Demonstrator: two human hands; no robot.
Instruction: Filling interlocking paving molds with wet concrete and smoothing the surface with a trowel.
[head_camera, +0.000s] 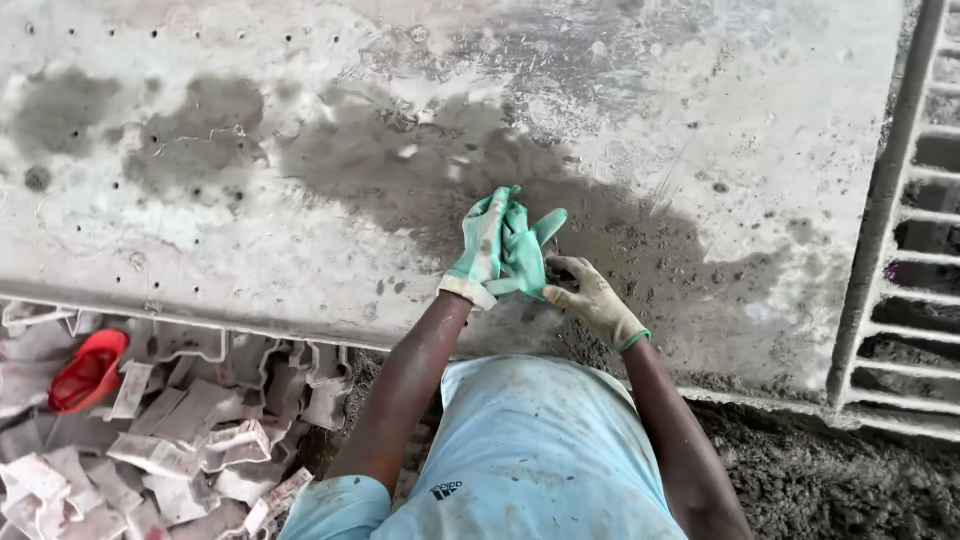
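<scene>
fingers of the left hand (483, 245), inside a green glove with a pale cuff, point away from the body and lie close together; a second green glove (526, 262) sits against them, its loose fingers splayed upward. the right hand (592, 298), in a dirty pale glove with a green cuff edge, has its fingertips pinched on the lower edge of that second green glove, beside the left wrist. both hands meet over a grey concrete slab (250, 200), which is stained with darker damp patches and dotted with small holes along its edges. both forearms are bare; a light blue shirt (530, 450) fills the lower middle of the view. to the right stands a metal grating (915, 230) with dark slots. below the slab's near edge, at lower left, lies a pile of grey moulded pieces (170, 420), with a red object (88, 370) resting on it. loose dark soil (830, 480) covers the lower right.
</scene>
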